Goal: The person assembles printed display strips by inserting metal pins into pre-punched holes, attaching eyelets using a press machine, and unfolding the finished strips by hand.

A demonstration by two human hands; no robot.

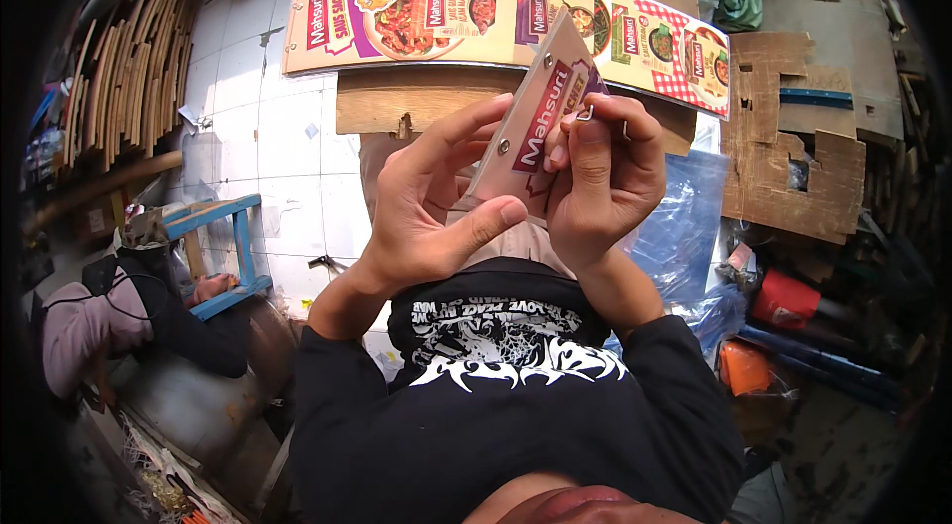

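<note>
My left hand (pixel 426 202) grips a narrow printed cardboard piece (pixel 540 108) from the left, thumb pressed on its lower end. The piece is pale with red and purple print and has small metal rivets. My right hand (pixel 600 177) holds the same piece from the right, and a small bent metal hook (pixel 585 113) sits at its fingertips against the card's edge. Both hands are raised in front of my chest, above my black printed shirt (pixel 506 355).
A long printed cardboard strip with food pictures (pixel 397 18) lies across a wooden board (pixel 397 103) ahead. Torn brown cardboard (pixel 783 137) and blue plastic bags (pixel 684 227) lie right. A blue wooden stool (pixel 223 246) stands left, with stacked wooden slats (pixel 129 58) beyond on white tiles.
</note>
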